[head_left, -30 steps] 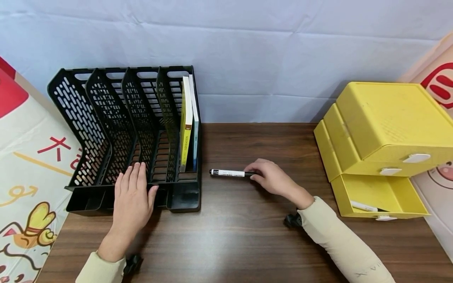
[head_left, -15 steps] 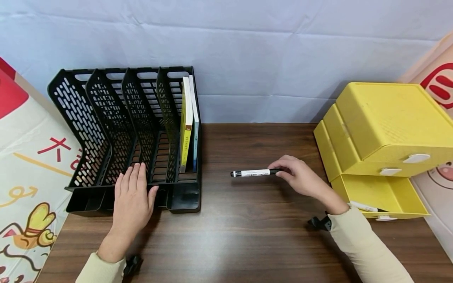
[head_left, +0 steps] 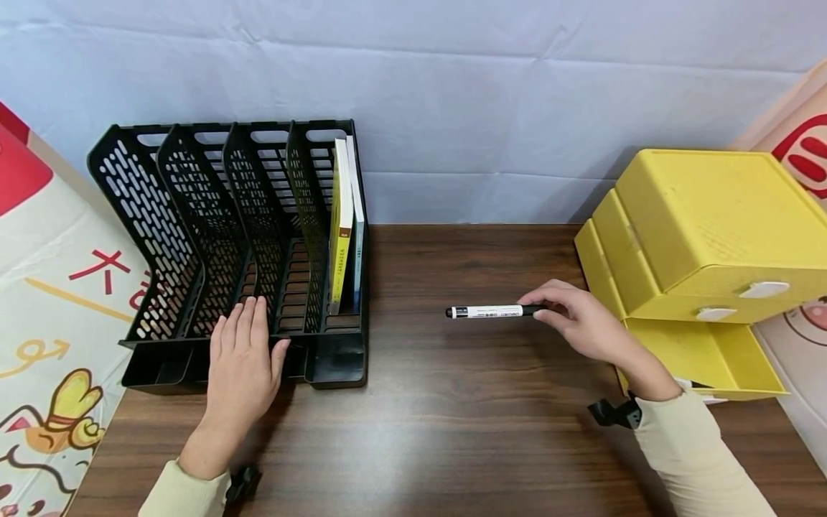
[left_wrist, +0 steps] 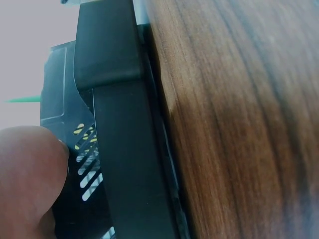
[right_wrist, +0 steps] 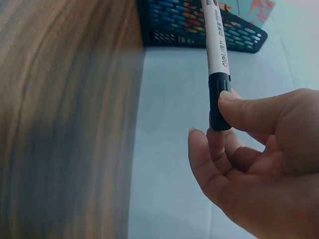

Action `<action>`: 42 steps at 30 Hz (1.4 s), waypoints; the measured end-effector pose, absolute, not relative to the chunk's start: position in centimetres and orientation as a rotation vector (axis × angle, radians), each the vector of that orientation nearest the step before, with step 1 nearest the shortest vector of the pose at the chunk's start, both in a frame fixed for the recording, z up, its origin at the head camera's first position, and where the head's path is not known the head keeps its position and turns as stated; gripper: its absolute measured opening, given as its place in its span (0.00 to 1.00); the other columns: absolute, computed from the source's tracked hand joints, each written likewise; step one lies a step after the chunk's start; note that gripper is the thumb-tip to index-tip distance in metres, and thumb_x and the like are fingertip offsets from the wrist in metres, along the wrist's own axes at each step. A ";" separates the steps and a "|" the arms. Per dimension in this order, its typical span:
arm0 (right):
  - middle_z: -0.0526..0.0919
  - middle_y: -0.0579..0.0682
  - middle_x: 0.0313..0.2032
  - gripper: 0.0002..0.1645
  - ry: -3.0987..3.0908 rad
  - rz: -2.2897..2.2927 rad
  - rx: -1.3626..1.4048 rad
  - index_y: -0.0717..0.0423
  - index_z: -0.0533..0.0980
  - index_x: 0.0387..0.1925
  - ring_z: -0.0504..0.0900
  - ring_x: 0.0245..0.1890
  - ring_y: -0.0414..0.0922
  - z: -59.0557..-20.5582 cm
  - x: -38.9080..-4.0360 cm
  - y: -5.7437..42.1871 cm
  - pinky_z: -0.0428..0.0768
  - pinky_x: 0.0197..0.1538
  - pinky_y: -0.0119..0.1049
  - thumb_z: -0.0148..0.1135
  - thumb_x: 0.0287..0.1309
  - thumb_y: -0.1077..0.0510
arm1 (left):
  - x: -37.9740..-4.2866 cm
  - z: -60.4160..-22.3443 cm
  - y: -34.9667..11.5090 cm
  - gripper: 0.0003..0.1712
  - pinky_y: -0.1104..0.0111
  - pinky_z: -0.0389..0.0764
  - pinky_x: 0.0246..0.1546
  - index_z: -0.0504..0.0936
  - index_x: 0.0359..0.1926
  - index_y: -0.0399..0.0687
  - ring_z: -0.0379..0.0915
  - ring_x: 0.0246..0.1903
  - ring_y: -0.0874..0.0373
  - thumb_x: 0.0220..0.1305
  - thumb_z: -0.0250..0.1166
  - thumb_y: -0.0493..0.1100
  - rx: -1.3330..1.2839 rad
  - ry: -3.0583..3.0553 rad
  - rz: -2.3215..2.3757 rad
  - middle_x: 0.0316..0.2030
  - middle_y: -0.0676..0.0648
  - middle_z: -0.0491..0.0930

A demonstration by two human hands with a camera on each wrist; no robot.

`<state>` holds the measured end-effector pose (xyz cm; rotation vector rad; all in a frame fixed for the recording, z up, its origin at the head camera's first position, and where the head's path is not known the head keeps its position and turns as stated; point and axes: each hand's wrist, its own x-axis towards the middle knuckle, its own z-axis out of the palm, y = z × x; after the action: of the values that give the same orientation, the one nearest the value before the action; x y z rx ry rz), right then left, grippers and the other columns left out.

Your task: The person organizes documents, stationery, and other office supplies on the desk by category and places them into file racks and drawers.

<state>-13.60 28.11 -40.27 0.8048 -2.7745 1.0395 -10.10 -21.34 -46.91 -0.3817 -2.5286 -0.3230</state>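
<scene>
In the head view, my right hand (head_left: 584,327) holds a black-and-white marker (head_left: 487,311) by its black cap end, the barrel pointing left above the table. The right wrist view shows the thumb and fingers pinching the cap (right_wrist: 219,99). My left hand (head_left: 240,373) rests, fingers straight, on the front of a black file organizer (head_left: 336,362). From the left wrist, a digit (left_wrist: 27,174) appears beside the organizer's front wall (left_wrist: 132,169). A yellow drawer unit (head_left: 723,208) stands right of my right hand, its bottom drawer (head_left: 730,352) pulled out.
A yellow book (head_left: 339,266) and a blue-spined book (head_left: 357,276) stand in the organizer's rightmost slot. Another marker (head_left: 683,383) lies in the pulled-out drawer, partly hidden by my right wrist. A pale cloth (head_left: 484,108) hangs behind the wooden table (head_left: 413,431).
My right hand has carried the marker rightward, from near the organizer toward the yellow drawer unit. It now covers part of the drawer. My left hand has stayed in place.
</scene>
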 end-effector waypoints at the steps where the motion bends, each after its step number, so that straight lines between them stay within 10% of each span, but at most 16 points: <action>1: 0.83 0.46 0.43 0.17 -2.771 1.034 0.808 0.57 0.83 0.49 0.73 0.35 0.35 -40.1 -13.5 28.3 0.71 0.38 0.26 0.64 0.61 0.74 | -10.1 -46.9 -21.3 0.38 0.38 0.56 0.68 0.61 0.73 0.27 0.60 0.67 0.29 0.71 0.55 0.48 -0.383 -2.526 -0.324 0.67 0.26 0.67; 11: 0.83 0.46 0.45 0.22 -2.737 0.978 0.817 0.54 0.84 0.49 0.74 0.41 0.33 -38.7 -12.7 31.3 0.70 0.41 0.23 0.66 0.57 0.77 | -10.2 -47.0 -21.3 0.39 0.37 0.58 0.67 0.62 0.72 0.27 0.62 0.66 0.29 0.80 0.41 0.57 -0.380 -2.501 -0.324 0.65 0.25 0.68; 42: 0.82 0.36 0.45 0.25 -2.771 1.108 0.643 0.62 0.82 0.50 0.76 0.36 0.31 -39.6 -6.7 41.9 0.72 0.32 0.22 0.61 0.55 0.83 | -10.2 -47.0 -21.4 0.37 0.38 0.58 0.67 0.61 0.73 0.28 0.62 0.66 0.30 0.76 0.50 0.52 -0.385 -2.487 -0.323 0.65 0.25 0.68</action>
<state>-6.70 41.91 -39.59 0.6426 -2.7708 1.1076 -10.19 -21.41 -47.03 -0.3852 -2.4872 -0.3233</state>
